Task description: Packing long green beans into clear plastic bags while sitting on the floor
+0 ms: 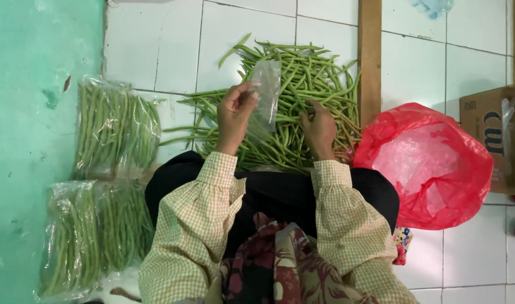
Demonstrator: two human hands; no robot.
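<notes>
From my feed, the left hand (235, 115) sits just left of the frame's centre, raised and pinching a small clear plastic bag (266, 93) by its left edge between thumb and fingers; the bag hangs upright above the beans. The right hand (319, 130) is just right of centre, fingers curled down into the loose pile of long green beans (302, 79), gripping a few of them. That pile spreads across the white tiled floor (156, 45) in the upper middle of the frame, touching both hands' area and running up to a wooden strip (369, 50) that stands vertically at upper right. Both sleeves are a yellow checked fabric, and I see a dark cloth over the lap at lower centre.

At the left of the frame, two clear packs of bagged beans (115, 132) lie side by side, with further filled packs (94, 236) just below them at lower left, near the green wall. At right, a red plastic bag (432, 163) lies open beside the knee, and a cardboard box (494, 135) touches the right edge.
</notes>
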